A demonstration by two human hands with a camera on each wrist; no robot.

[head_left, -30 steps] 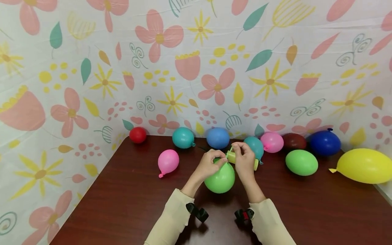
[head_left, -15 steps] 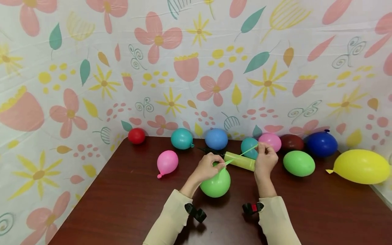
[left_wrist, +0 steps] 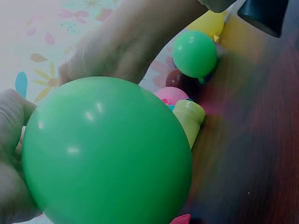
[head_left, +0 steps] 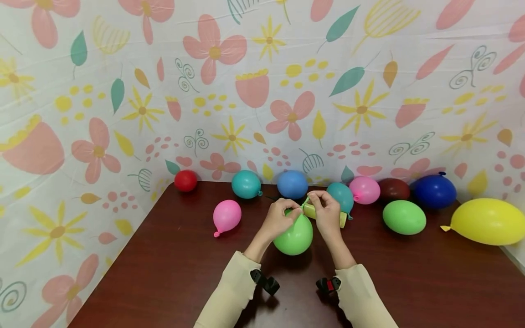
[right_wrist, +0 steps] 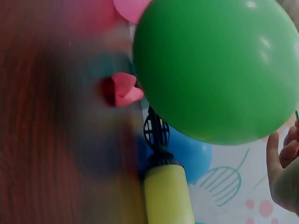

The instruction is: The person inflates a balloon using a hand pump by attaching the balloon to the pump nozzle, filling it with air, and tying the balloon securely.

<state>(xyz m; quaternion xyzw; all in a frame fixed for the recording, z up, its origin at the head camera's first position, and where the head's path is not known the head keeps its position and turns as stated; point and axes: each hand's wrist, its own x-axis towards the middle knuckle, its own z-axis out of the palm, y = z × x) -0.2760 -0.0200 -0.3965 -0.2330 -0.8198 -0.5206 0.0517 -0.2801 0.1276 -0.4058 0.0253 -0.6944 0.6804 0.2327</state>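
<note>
Between both hands is an inflated green balloon (head_left: 293,239), its neck upward, low over the dark wooden table. My left hand (head_left: 275,221) pinches the base of its neck between thumb and fingers. With thumb and forefinger, my right hand (head_left: 327,214) pinches the thin green tail just above. The tail between the fingertips is short and mostly hidden. In both wrist views the balloon's round body fills much of the picture. Behind the hands lies a yellow balloon pump (right_wrist: 168,193) with a black nozzle end (right_wrist: 157,130), partly covered by the right hand in the head view.
A pink balloon (head_left: 227,215) lies left of the hands. Along the patterned cloth backdrop sit red (head_left: 185,181), teal (head_left: 246,184), blue (head_left: 292,184) and more balloons. Another green balloon (head_left: 404,217) and a large yellow one (head_left: 490,222) lie right. A crumpled pinkish-red piece (right_wrist: 125,89) shows in the right wrist view.
Half a second ago the right hand had pulled the green balloon's tail out long to the right. It has now come back close to the left hand, and the tail is short again.
</note>
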